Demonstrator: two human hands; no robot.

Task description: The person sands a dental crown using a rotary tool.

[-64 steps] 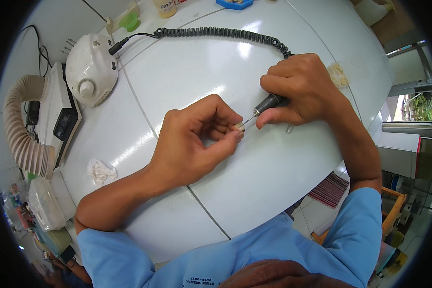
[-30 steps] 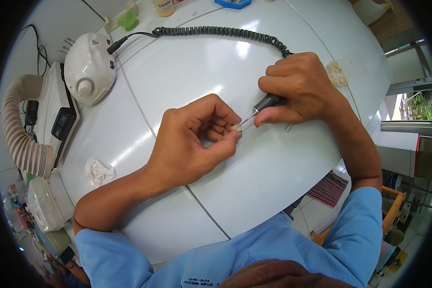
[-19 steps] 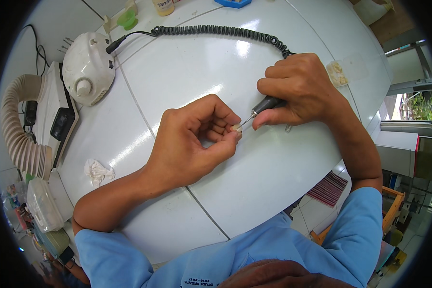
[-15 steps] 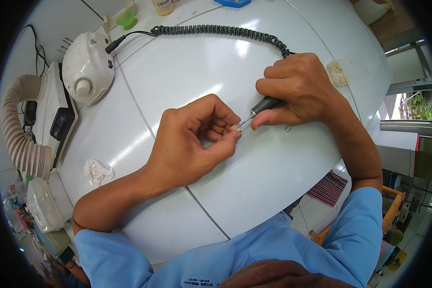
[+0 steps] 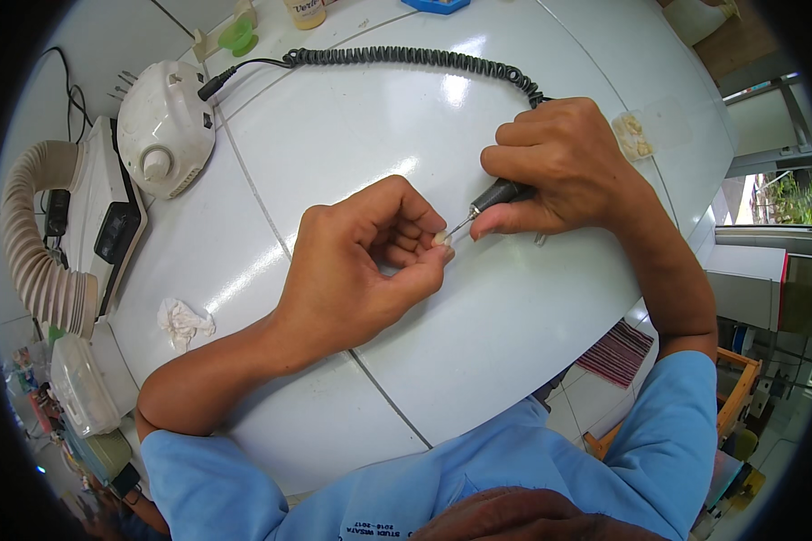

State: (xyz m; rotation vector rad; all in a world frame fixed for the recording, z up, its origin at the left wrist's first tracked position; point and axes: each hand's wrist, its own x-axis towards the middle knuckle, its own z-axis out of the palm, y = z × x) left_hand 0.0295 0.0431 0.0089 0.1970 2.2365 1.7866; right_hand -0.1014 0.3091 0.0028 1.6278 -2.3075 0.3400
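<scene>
My left hand pinches a small cream-coloured piece between thumb and fingertips, above the white tiled worktop. My right hand is wrapped around a dark rotary handpiece, whose thin metal bit meets the piece at my left fingertips. A short silver metal item shows partly below my right thumb. From behind my right hand a black coiled cord runs to a white rounded control unit at the upper left.
A dust extractor with ribbed hose, crumpled tissue and clear box lie left. At the back are a green cup, bottle and blue tray. A container of cream pieces sits right. Someone's arm shows lower left.
Both hands, with the handpiece and the small piece, have shifted slightly to the left in the picture. The grip of each hand looks the same.
</scene>
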